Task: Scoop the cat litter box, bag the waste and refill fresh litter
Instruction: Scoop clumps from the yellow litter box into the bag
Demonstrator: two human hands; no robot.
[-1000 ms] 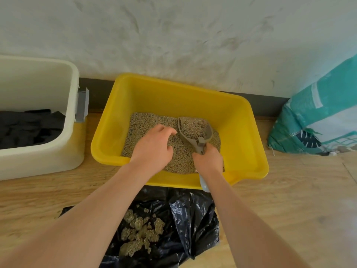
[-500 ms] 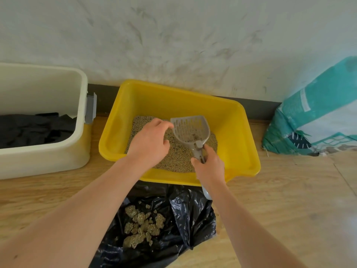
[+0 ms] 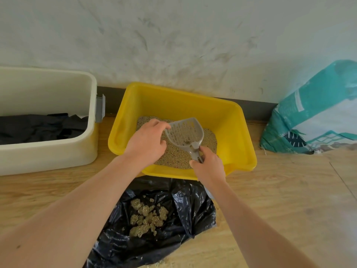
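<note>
Gripping scoop handle w/ R hand, head pointing up-frame over litter box, frame centre. Curling L hand at scoop rim, hold unclear. Waste bag straight below, under R wrist.

Single view, head-worn, wide-angle. Lens sits above the floor, pitched forward and steeply down, facing the wall, which fills the upper third.

Both forearms enter from the bottom edge. The left hand and right hand meet at the scoop near frame centre, over the yellow litter box. This is close range, at the end of the outstretched arms.

Black bag lies nearest, low centre. White tub is cut by the left edge, teal sack by the right. Skirting board slopes down rightward.
</note>
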